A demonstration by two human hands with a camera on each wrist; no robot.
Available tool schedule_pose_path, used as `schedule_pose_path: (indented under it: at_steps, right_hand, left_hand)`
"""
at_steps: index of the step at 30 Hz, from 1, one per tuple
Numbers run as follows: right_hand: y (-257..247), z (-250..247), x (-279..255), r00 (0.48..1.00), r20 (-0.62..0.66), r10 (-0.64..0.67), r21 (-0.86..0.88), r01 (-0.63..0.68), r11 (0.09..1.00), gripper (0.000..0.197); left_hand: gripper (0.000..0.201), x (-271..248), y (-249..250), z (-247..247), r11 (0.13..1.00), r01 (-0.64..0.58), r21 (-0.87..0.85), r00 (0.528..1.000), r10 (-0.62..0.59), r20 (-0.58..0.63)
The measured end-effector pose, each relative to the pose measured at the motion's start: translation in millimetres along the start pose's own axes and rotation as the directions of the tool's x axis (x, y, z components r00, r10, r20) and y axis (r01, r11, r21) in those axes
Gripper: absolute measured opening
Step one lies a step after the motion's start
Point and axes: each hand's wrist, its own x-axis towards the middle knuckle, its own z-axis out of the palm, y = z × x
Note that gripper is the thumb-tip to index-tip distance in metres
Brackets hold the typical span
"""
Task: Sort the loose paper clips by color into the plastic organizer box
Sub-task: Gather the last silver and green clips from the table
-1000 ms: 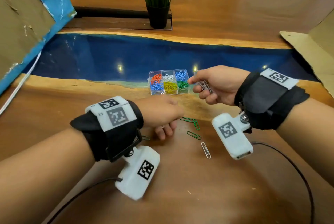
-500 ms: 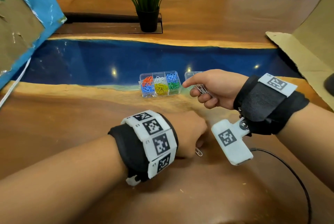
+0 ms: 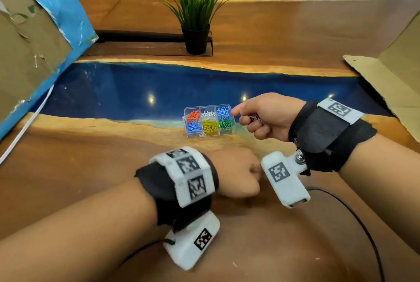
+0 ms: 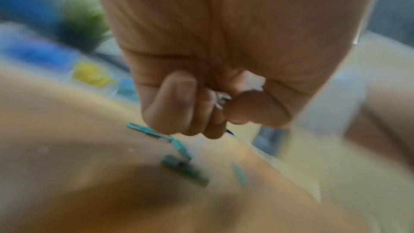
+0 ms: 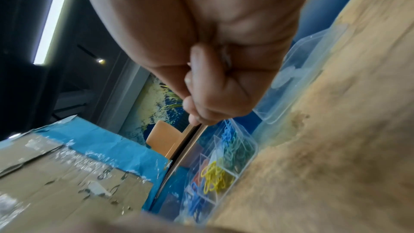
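The clear organizer box (image 3: 208, 134) sits on the table edge by the blue resin strip, its compartments holding orange, white, blue, yellow and green clips; it also shows in the right wrist view (image 5: 244, 167). My right hand (image 3: 250, 118) hovers just right of the box, fingers curled round a few grey metal clips (image 3: 255, 119), index tip near the blue compartment. My left hand (image 3: 236, 174) is a fist low over the wood in front, pinching a white paper clip (image 4: 220, 99). Loose green clips (image 4: 147, 132) lie under it, hidden in the head view.
The box's clear lid (image 5: 309, 70) lies open behind my right hand. A potted plant (image 3: 195, 20) stands at the back. Cardboard sheets lean at the left (image 3: 27, 42) and right (image 3: 386, 81). A black cable (image 3: 352, 213) trails over the wood near my right forearm.
My left hand moved right over the white clip on the table and curled round it. My right hand kept its clips and drew a little closer to the box.
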Motion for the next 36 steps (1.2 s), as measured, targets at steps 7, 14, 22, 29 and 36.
schedule_pose_path:
  at_steps: [7,14,22,29,36]
  right_hand:
    - [-32.8,8.7,31.6,0.998,0.043,0.052,0.025,-0.053,0.998,0.022]
    - [-47.7,25.8,48.3,0.992,0.031,0.121,-0.005,-0.121,0.993,0.019]
    - [-55.2,28.4,50.8,0.991,0.074,0.114,-0.005,-0.114,0.993,0.024]
    - [-56.4,29.6,48.9,0.992,0.069,0.105,-0.014,-0.104,0.994,0.03]
    - [-55.7,27.0,39.0,0.996,0.032,0.084,-0.054,-0.083,0.995,0.03]
  left_hand:
    - [0.033,6.1,-46.2,-55.7,0.653,0.196,-0.732,0.882,-0.444,-0.16]
    - [0.018,14.7,-62.8,-89.4,0.334,0.152,-0.93,0.776,-0.623,-0.097]
    - [0.022,23.5,-61.8,-93.4,0.241,0.163,-0.957,0.779,-0.627,-0.025]
    - [0.03,24.5,-55.4,-95.1,0.171,0.131,-0.976,0.783,-0.623,-0.004]
    - [0.033,22.4,-49.6,-89.7,0.267,0.142,-0.953,0.787,-0.615,-0.055]
